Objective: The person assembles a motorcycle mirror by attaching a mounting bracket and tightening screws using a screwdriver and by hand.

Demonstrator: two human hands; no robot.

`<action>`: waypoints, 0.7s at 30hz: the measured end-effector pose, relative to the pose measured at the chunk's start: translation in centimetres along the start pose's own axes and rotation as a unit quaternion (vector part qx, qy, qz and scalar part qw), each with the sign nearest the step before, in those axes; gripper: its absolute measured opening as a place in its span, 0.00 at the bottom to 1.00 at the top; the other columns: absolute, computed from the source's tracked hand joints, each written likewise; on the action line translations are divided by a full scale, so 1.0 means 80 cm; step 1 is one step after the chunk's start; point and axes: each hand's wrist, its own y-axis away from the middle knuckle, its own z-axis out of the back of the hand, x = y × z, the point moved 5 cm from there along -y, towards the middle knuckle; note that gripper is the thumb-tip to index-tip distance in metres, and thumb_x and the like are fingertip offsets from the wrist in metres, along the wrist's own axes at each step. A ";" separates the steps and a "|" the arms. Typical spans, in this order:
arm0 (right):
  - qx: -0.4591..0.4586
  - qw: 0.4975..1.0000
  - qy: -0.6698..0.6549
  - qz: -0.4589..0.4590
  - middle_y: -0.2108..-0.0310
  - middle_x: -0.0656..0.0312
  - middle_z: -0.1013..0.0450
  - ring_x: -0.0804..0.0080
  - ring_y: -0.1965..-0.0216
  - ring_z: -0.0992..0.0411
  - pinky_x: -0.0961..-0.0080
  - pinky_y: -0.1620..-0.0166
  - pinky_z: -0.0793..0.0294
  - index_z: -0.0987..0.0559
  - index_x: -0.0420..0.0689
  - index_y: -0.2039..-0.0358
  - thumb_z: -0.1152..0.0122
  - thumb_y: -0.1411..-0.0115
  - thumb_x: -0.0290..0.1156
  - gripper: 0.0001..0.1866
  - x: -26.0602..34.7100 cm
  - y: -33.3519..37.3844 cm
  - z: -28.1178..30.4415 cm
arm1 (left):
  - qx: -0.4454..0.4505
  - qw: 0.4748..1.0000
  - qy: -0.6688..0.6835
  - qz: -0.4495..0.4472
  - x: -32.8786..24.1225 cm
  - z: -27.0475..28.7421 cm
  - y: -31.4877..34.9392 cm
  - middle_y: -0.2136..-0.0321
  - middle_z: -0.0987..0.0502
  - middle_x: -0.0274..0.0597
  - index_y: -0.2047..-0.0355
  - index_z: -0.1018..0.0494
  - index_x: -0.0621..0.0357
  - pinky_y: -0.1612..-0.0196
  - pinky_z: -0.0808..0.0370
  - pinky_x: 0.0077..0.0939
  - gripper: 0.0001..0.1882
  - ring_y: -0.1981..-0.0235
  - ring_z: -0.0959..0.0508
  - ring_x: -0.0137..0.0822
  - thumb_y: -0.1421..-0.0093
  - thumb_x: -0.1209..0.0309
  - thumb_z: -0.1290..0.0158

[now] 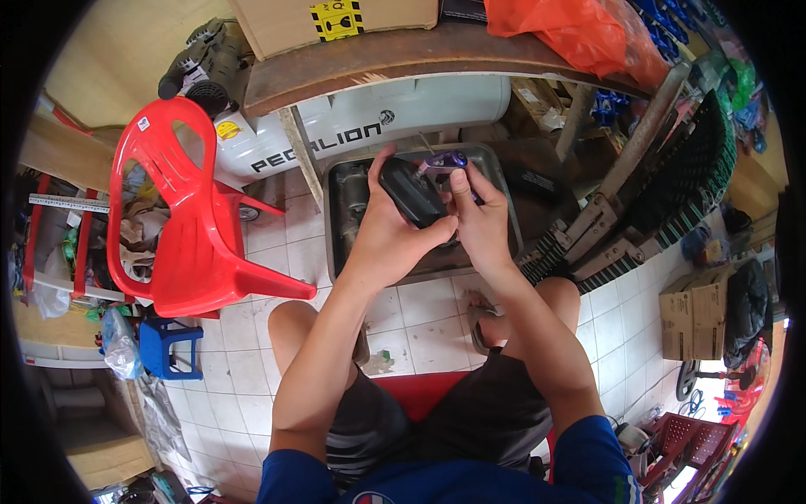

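Observation:
Over a grey metal tray (330, 227) on the tiled floor, my left hand (388, 235) is closed around a smooth, rounded black casing (409, 191). Its thumb reaches across the near end of the casing. My right hand (484, 220) pinches a shiny purple metal piece (445, 160) between thumb and fingers, at the casing's upper right. The purple piece appears to touch the casing; whether they are joined I cannot tell. A thin rod sticks up behind it. Inside the tray, left of my hands, lies a dark cylindrical metal part (357, 197).
A red plastic chair (189, 260) stands at the left, with a blue stool (170, 349) below it. Beyond the tray lie a white tank (336, 126) and a wooden bench (395, 63). Black ribbed strips (663, 185) lean at the right, near cardboard boxes (695, 315).

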 end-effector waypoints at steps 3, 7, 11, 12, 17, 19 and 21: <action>0.018 0.997 0.004 -0.074 0.81 0.73 0.34 0.88 0.84 0.40 0.86 0.82 0.43 0.26 0.44 0.41 0.41 0.33 0.44 0.24 0.002 0.001 0.001 | 0.010 1.000 0.016 0.015 0.001 0.009 0.001 0.48 0.33 0.45 0.30 0.64 0.56 0.53 0.21 0.32 0.57 0.53 0.22 0.35 0.51 0.85 0.37; 0.037 0.993 0.020 -0.108 0.84 0.73 0.37 0.87 0.84 0.42 0.85 0.83 0.44 0.27 0.44 0.40 0.40 0.34 0.45 0.27 0.010 0.001 0.006 | 0.033 0.998 -0.026 0.038 -0.007 0.013 0.004 0.47 0.33 0.44 0.29 0.62 0.55 0.55 0.21 0.31 0.57 0.56 0.21 0.35 0.52 0.85 0.37; 0.049 0.991 0.027 -0.119 0.85 0.74 0.39 0.87 0.85 0.43 0.84 0.83 0.44 0.29 0.43 0.38 0.40 0.34 0.47 0.29 0.014 0.003 0.006 | 0.052 0.998 -0.020 0.042 -0.008 0.016 0.003 0.46 0.33 0.43 0.29 0.62 0.56 0.56 0.21 0.30 0.57 0.57 0.21 0.34 0.52 0.85 0.36; 0.043 0.991 0.026 -0.126 0.85 0.74 0.39 0.87 0.85 0.43 0.84 0.83 0.44 0.28 0.43 0.39 0.40 0.34 0.47 0.29 0.014 0.003 0.006 | 0.051 0.998 -0.018 0.044 -0.007 0.016 0.003 0.46 0.33 0.43 0.29 0.62 0.56 0.56 0.21 0.30 0.57 0.57 0.21 0.34 0.52 0.84 0.36; 0.049 0.983 -0.004 -0.178 0.86 0.76 0.44 0.87 0.86 0.48 0.83 0.83 0.49 0.23 0.43 0.50 0.41 0.34 0.49 0.23 -0.005 0.007 0.008 | 0.053 0.998 -0.022 0.031 0.009 0.019 -0.002 0.46 0.31 0.45 0.29 0.62 0.56 0.53 0.23 0.30 0.60 0.54 0.23 0.34 0.52 0.77 0.30; 0.054 0.964 -0.089 -0.243 0.85 0.76 0.46 0.87 0.86 0.49 0.83 0.83 0.51 0.24 0.46 0.57 0.42 0.34 0.50 0.19 -0.019 0.006 0.011 | 0.080 0.997 -0.013 0.018 0.019 0.028 -0.007 0.46 0.29 0.47 0.29 0.62 0.56 0.51 0.25 0.31 0.62 0.51 0.24 0.34 0.52 0.71 0.28; 0.079 0.944 -0.154 -0.282 0.84 0.76 0.47 0.87 0.85 0.50 0.83 0.82 0.53 0.26 0.48 0.62 0.43 0.33 0.50 0.17 -0.026 0.005 0.012 | 0.094 0.995 -0.019 -0.013 0.026 0.040 -0.015 0.45 0.29 0.46 0.28 0.59 0.55 0.48 0.27 0.33 0.59 0.47 0.27 0.35 0.51 0.67 0.29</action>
